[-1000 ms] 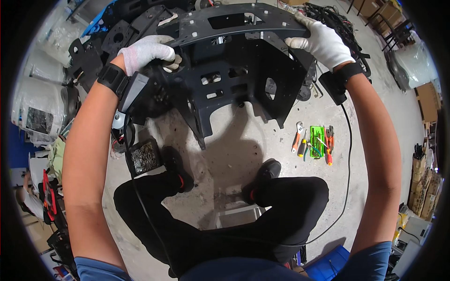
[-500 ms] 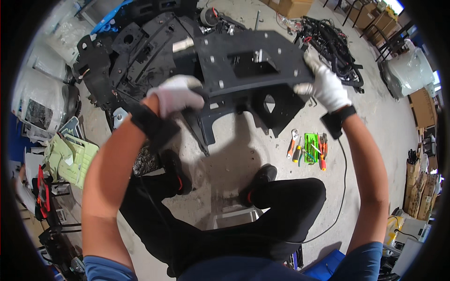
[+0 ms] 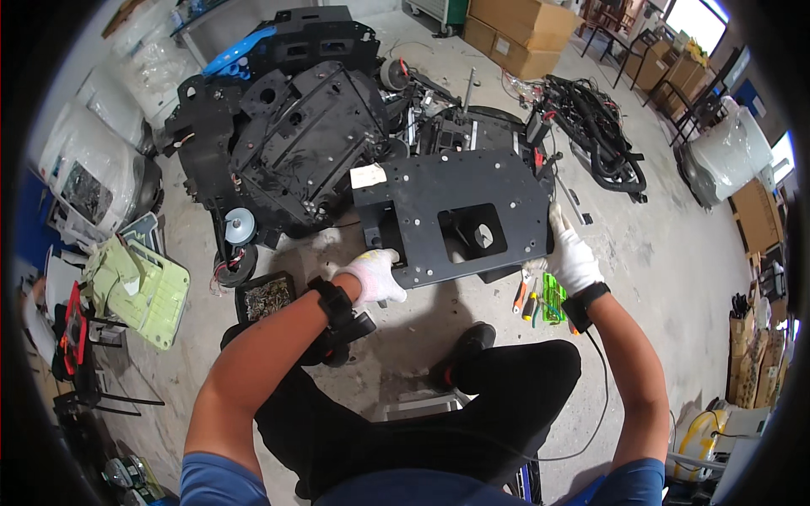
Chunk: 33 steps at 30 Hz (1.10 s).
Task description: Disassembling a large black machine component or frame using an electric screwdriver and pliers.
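Note:
A dark grey, box-like metal panel (image 3: 422, 223) is in front of me. Its flat face looks up at me, with small bolts or studs, a pale label (image 3: 367, 175) and two openings. My left hand (image 3: 375, 276), in a white glove, grips the panel's near left corner beside the smaller opening. At the right edge, my gloved right hand (image 3: 574, 253) is closed round the panel, its thumb along the side. Part of the fingers of both hands is hidden by the panel. Black straps with small boxes are on both wrists.
Large black moulded parts (image 3: 312, 143) lie beyond the panel to the left. A coiled cable harness (image 3: 595, 139) is at the far right. Hand tools and a green tray (image 3: 553, 299) lie near my right hand; a tray of screws (image 3: 267, 297) stands to the left.
The panel has come down and nearer, and its flat face has turned more toward me. Both hands moved down with it, still gripping. The view shows more of the far floor.

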Motion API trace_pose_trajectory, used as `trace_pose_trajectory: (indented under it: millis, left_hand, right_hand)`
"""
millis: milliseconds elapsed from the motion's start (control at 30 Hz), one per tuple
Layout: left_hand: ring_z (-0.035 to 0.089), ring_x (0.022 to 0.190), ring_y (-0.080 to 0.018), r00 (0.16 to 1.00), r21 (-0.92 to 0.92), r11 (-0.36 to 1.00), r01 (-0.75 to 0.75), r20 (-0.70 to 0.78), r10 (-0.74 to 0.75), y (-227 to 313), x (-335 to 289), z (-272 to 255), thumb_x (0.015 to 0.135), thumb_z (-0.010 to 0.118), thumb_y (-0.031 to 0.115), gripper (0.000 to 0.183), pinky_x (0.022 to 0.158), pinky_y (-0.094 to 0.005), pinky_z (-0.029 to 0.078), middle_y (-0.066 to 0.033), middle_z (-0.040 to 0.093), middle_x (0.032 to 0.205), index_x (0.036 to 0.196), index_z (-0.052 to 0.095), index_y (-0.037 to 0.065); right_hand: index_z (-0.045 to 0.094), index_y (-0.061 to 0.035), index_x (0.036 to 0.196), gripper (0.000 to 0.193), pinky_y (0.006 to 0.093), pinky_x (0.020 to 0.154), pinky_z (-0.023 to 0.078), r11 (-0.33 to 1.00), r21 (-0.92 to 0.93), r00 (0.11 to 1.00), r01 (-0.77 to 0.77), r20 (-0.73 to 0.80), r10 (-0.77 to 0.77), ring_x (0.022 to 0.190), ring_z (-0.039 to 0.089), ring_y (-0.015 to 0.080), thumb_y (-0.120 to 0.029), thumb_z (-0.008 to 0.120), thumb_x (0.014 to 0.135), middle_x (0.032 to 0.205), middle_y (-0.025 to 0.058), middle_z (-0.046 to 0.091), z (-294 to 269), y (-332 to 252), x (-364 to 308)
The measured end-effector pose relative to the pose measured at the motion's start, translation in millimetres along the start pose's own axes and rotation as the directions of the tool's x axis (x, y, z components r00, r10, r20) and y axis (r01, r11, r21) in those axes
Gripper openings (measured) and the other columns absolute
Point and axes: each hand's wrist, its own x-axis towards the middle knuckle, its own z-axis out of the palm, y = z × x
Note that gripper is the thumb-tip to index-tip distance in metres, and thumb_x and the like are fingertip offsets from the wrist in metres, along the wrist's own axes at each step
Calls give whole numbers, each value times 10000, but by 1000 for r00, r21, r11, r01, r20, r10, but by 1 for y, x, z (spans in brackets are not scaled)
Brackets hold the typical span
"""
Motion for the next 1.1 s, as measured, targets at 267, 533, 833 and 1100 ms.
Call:
trace_pose_trajectory:
  millis: [267,533,833,1100]
  left_hand:
    - [552,1018,-331,999,-35,999,-31,8,31,-17,-1,13,557,702,233,722,880,-336,438,-248,557,1097,1172,470,-65]
    - [574,960,-343,993,-54,995,-89,-85,85,-27,1,29,575,691,280,699,833,-358,457,-246,574,1050,1151,479,-53]
    - [571,970,-335,995,-100,993,-56,-84,48,-21,-5,25,570,699,251,689,837,-355,455,-241,577,1051,1151,486,-51]
    - [529,1063,-332,995,-82,996,-41,-92,34,-28,-2,25,566,719,267,756,899,-354,431,-234,532,1154,1211,457,-30]
  right_hand:
    - [136,89,1352,1038,326,987,345,956,264,977,-130,197,78,1206,399,355,-401,742,666,1298,301,351,-17,-19,9]
    - [178,89,1333,1093,354,939,394,949,-179,949,-258,134,284,1159,426,396,-565,696,627,1274,319,354,-10,-73,47]
    - [263,77,1291,1097,325,946,389,819,-539,960,-197,64,273,1144,448,360,-607,698,551,1235,280,408,0,-102,53]
    - [659,-61,875,410,408,745,486,993,-107,991,-56,113,68,782,613,339,-437,499,843,805,160,642,20,-154,44]
